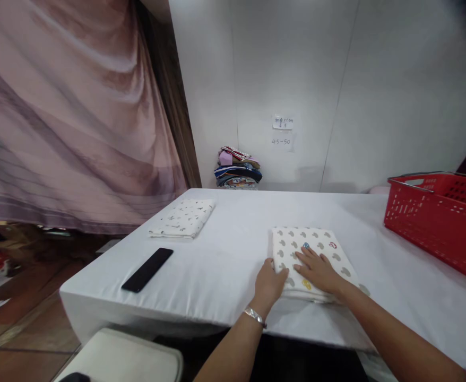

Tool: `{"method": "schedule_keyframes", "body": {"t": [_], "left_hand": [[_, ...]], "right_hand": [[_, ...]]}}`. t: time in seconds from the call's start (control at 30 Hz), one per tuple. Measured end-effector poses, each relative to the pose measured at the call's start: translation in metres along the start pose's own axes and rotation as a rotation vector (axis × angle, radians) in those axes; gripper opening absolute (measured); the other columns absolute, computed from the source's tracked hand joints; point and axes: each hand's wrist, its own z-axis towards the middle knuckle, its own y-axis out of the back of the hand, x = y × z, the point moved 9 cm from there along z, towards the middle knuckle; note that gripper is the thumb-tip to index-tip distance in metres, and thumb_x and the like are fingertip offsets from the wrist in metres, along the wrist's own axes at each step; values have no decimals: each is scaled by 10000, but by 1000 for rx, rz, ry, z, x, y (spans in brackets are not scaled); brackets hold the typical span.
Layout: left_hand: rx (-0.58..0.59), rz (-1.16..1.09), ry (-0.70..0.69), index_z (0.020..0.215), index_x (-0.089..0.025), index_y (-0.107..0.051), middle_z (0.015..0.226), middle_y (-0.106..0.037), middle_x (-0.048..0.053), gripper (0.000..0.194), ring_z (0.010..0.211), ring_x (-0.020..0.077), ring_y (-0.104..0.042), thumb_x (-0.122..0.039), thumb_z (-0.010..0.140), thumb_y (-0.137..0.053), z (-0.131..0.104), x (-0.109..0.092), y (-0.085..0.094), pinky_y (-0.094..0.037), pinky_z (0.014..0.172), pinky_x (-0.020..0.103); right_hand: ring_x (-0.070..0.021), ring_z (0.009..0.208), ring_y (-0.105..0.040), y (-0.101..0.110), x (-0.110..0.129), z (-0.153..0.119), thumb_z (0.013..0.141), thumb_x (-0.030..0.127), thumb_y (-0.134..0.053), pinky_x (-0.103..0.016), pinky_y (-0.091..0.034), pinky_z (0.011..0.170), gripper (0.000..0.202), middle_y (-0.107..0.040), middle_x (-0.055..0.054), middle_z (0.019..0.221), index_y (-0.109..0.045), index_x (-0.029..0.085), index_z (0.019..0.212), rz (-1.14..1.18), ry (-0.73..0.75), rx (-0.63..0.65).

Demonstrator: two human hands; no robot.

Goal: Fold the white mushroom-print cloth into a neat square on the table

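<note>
A folded white cloth with grey mushroom shapes (324, 247) lies on the white-covered table (233, 254), near its front edge. My right hand (318, 270) rests flat on top of the cloth, fingers spread. At the cloth's left edge is my left hand (270, 281), with a silvery bracelet at the wrist; its thumb lies over the front left corner and its fingers are at the side, gripping that edge.
A second folded cloth (185, 218) lies at the table's back left, and a black phone (147, 269) in front of it. A red basket (436, 212) stands at the right. Folded fabrics (238, 172) are stacked behind the table. A white stool (125, 358) is at lower left.
</note>
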Motion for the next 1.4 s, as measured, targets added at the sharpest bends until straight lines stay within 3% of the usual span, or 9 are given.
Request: {"method": "schedule_keyframes", "body": {"t": [0.13,0.33,0.53,0.77,0.9,0.97,1.17,1.4], "left_hand": [[-18,-23,-3,1212,-192,-487,1135,-640,89,541,990,222,-607,-452,753,-607,-10,1,3,-458,833,293],[-63,-42,-18,951,-174,-553,955,-658,64,350,840,180,-603,-461,762,-620,-19,4,5,-443,736,270],[-87,-33,-38,780,-167,-569,842,-629,54,342,753,164,-571,-508,774,-585,-21,6,6,-410,670,265],[-113,-23,-184,599,-165,-534,758,-588,33,379,711,138,-529,-492,784,-578,-25,-1,9,-385,667,254],[-61,-61,-173,550,-164,-537,686,-597,39,424,675,142,-539,-494,816,-530,-17,-2,8,-382,647,260],[-33,-56,-143,582,-164,-574,677,-616,52,428,688,156,-558,-497,838,-494,-11,-3,8,-384,641,265],[-19,39,-121,812,-171,-648,916,-662,89,344,819,193,-597,-470,851,-484,5,-5,6,-413,706,280],[-8,75,-128,1000,-173,-648,1094,-638,112,374,999,213,-589,-447,887,-420,44,-13,3,-417,838,286]], "right_hand": [[-286,1409,-148,4,11,-9,905,562,-269,-535,-144,1112,600,-247,-53,1524,-390,265,1412,-25,36,-48],[-281,1406,-164,-2,16,-20,911,534,-257,-545,-136,1100,600,-250,-77,1523,-366,241,1423,-85,39,-20],[-247,1411,-155,-4,33,-37,931,522,-205,-490,-133,1121,594,-250,-57,1524,-391,225,1409,-100,136,-81],[-252,1395,-215,-10,42,-54,935,523,-245,-514,-180,1107,567,-287,-70,1508,-408,240,1398,-80,214,-129],[-241,1387,-241,-12,44,-61,942,502,-258,-508,-202,1103,552,-310,-77,1496,-412,228,1396,-106,237,-173],[-245,1388,-239,-11,44,-60,941,513,-256,-514,-202,1104,553,-309,-72,1496,-423,237,1390,-86,225,-154],[-263,1407,-164,1,46,-49,933,547,-239,-538,-170,1111,570,-257,-48,1518,-391,274,1409,-19,167,-111],[-253,1405,-177,-11,49,-42,933,542,-238,-524,-162,1117,583,-243,-57,1519,-398,246,1408,-9,159,-13]]}}
